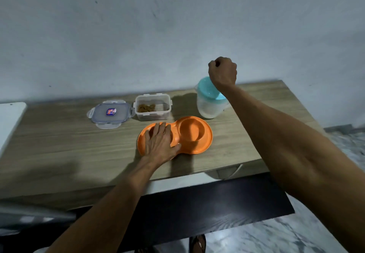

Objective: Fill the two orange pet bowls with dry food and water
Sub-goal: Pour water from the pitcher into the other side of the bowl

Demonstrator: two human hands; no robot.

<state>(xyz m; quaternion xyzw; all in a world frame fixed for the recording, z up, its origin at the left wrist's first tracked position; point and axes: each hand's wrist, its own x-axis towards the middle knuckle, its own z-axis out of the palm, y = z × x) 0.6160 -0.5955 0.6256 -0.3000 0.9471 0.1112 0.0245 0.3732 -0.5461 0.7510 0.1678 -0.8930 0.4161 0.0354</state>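
Observation:
An orange double pet bowl (pixel 197 136) lies on the wooden table (pixel 59 144). My left hand (pixel 161 144) rests flat on its left bowl with fingers spread, hiding that bowl's inside. The right bowl looks empty. Behind it stands an open clear food container (pixel 152 110) with some brown dry food at the bottom. A translucent water jug with a teal lid (pixel 209 102) stands at the back right. My right hand (pixel 222 72) is a closed fist raised above the jug's lid, holding nothing that I can see.
The container's clear lid (pixel 109 113) with a small sticker lies flat left of the container. A white surface (pixel 9 118) borders the table's left end. A dark bench (pixel 207 209) sits below the table's front edge. Marble floor lies to the right.

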